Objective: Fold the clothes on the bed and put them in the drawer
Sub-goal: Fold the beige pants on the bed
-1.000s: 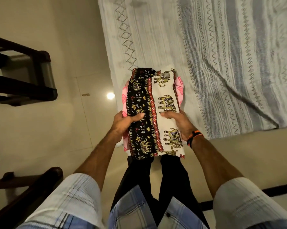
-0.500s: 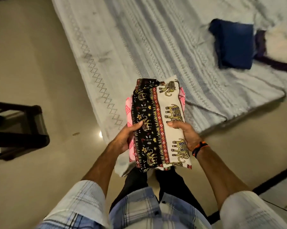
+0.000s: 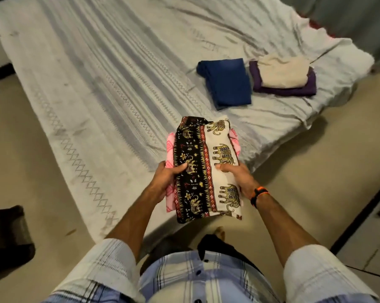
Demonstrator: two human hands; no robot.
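Bed (image 3: 123, 88): largest item in view, covered by a pale grey striped sheet with zigzag bands; it runs from upper left to right, its near edge just in front of you.
Floor (image 3: 294, 171): beige, visible on both sides of the bed.
Elephant-print cloth (image 3: 206, 167): folded, black and cream with a red band, lifted off the bed and carried in front of your body; it lies on top of the pink cloth.
Blue garment (image 3: 227, 83): folded, on the bed's right part.
Purple garment (image 3: 285, 88): folded, just right of the blue one, with a cream garment (image 3: 283, 72) stacked on it.
Pink cloth (image 3: 169, 149): folded, under the elephant print, edges showing on both sides.
Your left hand (image 3: 166, 179): grips the stack's left edge, thumb across the top, fingers hidden beneath.
Your right hand (image 3: 239, 179): grips the right edge the same way, thumb on the cream panel.
Wristband (image 3: 259, 193): orange and black, on your right wrist.
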